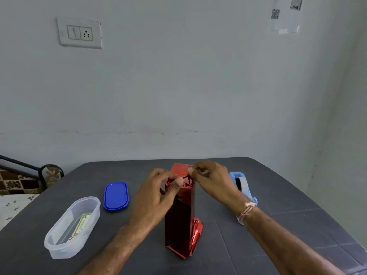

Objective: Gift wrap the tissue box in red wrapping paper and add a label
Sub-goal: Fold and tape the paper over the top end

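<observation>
Print on the label (82, 225) in the tub (59, 253), too small

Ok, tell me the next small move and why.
Probably fold the top flap flat and tape it down: the left hand and right hand pinch crumpled red paper atop the upright box, and the tape dispenser sits nearby.

We take this for a room in a home. We see a plain, pale painted wall (178, 86) with a switch-and-socket plate (79, 32) and a printed sheet with a QR code (286, 14) taped high up. A dark table (278, 195) stands against it. At the left a scrolled metal frame (51, 173) edges some patterned cloth (14, 183).
</observation>
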The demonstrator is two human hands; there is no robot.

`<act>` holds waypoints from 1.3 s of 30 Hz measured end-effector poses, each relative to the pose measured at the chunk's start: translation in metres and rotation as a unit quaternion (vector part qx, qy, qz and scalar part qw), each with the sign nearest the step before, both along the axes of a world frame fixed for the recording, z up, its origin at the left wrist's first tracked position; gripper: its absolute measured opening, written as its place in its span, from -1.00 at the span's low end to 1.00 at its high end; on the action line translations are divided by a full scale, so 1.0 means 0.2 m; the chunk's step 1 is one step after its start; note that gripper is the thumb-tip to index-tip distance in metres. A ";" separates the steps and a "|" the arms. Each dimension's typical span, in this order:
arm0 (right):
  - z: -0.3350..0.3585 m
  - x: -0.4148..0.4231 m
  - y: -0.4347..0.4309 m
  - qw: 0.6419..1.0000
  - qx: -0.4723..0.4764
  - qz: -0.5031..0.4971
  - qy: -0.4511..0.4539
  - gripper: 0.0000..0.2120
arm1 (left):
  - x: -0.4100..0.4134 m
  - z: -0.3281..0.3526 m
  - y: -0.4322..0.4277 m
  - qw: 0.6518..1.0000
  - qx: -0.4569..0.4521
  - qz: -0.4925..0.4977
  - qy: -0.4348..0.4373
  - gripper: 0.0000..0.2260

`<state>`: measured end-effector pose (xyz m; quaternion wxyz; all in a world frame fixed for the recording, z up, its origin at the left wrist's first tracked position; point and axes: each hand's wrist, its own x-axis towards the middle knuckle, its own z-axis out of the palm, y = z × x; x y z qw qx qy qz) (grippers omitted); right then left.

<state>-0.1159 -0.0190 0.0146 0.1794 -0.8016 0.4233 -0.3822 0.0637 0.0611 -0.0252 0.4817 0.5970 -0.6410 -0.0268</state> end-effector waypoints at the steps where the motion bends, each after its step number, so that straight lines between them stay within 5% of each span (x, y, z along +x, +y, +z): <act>1: 0.01 0.01 -0.01 1.000 0.018 -0.003 -0.019 -0.74 | 0.01 0.03 -0.01 1.000 0.009 -0.006 0.007 -0.38; 8: 0.02 0.11 -0.08 0.988 0.101 -0.020 -0.113 -0.81 | 0.13 0.19 -0.15 0.988 0.110 -0.067 0.085 -0.93; 14: 0.01 0.14 -0.14 0.972 0.171 -0.009 -0.163 -0.94 | 0.09 0.19 -0.19 0.971 0.138 -0.099 0.166 -0.79; 20: 0.00 0.13 -0.20 0.938 0.259 -0.013 -0.229 -0.92 | 0.03 0.16 -0.22 0.965 0.096 -0.087 0.229 -0.90; 39: -0.03 0.01 -0.20 0.862 0.380 0.041 -0.334 -0.86 | -0.01 0.13 -0.29 0.968 0.102 -0.031 0.227 -0.84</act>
